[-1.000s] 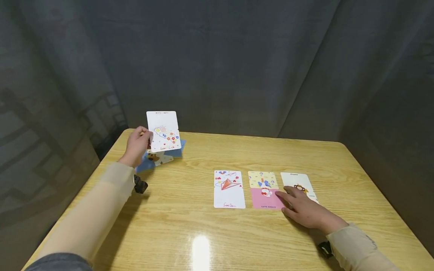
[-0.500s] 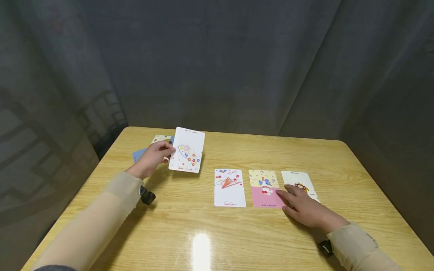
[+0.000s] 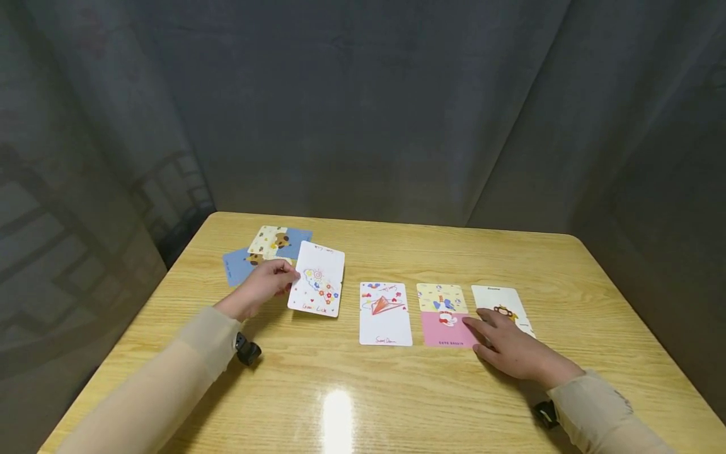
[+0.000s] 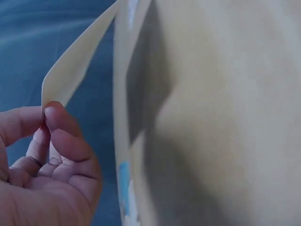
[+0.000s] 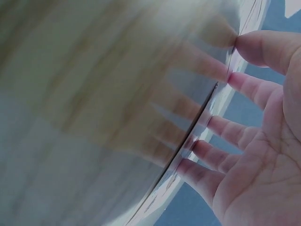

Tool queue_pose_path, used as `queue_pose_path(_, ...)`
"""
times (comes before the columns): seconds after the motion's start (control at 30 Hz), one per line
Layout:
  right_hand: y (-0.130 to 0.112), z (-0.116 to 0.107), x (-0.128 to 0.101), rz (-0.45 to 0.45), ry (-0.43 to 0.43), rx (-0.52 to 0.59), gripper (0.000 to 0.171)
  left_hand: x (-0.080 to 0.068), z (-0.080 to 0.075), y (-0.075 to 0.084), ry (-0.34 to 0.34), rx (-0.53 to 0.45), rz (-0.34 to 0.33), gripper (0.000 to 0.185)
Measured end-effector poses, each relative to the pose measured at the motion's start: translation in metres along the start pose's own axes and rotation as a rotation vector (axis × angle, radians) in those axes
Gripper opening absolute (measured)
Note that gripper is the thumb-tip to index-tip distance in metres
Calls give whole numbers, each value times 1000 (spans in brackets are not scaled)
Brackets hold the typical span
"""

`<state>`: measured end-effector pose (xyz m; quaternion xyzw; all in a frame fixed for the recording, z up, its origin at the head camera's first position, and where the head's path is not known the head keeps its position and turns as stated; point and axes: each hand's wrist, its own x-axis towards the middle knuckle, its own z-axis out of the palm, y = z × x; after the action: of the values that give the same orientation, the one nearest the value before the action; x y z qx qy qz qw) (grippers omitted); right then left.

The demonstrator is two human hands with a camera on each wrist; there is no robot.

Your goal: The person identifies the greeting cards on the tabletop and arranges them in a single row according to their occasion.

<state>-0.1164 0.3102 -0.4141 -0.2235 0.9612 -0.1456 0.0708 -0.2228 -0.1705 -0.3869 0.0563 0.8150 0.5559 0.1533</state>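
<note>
My left hand [image 3: 263, 287] pinches the left edge of a white card with a flower drawing [image 3: 319, 280]. In the left wrist view the card [image 4: 70, 66] bends up from between thumb and fingers, above the wood. My right hand [image 3: 513, 347] lies spread, fingertips touching the yellow-and-pink rabbit card [image 3: 442, 328] and the white monkey card [image 3: 496, 297], which it partly covers. Just left of these lies a white card with a red paper plane [image 3: 384, 318]. The right wrist view shows the fingertips [image 5: 240, 84] down on the surface.
Several blue-and-cream dog cards [image 3: 295, 239] lie overlapping at the table's back left, behind my left hand. The wooden table [image 3: 420, 403] ends at a dark curtain [image 3: 363, 126] at the back and sides.
My left hand has carried the flower card right and down toward the table, away from the dog cards, which now show more. The right hand has stayed in place.
</note>
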Motion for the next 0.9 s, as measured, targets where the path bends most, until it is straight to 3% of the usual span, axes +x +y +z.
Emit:
queue_pose_path(0.23, 2, 0, 0, 3, 1, 1, 52, -2, 15, -5, 16, 76, -31, 19)
queue_pose_path(0.4, 2, 1, 0, 1, 0, -3, 52, -4, 22, -6, 19, 184, -57, 31)
queue_pose_path(0.9, 0, 1, 0, -9, 18, 9, 50, -5, 22, -7, -91, 408, -37, 39)
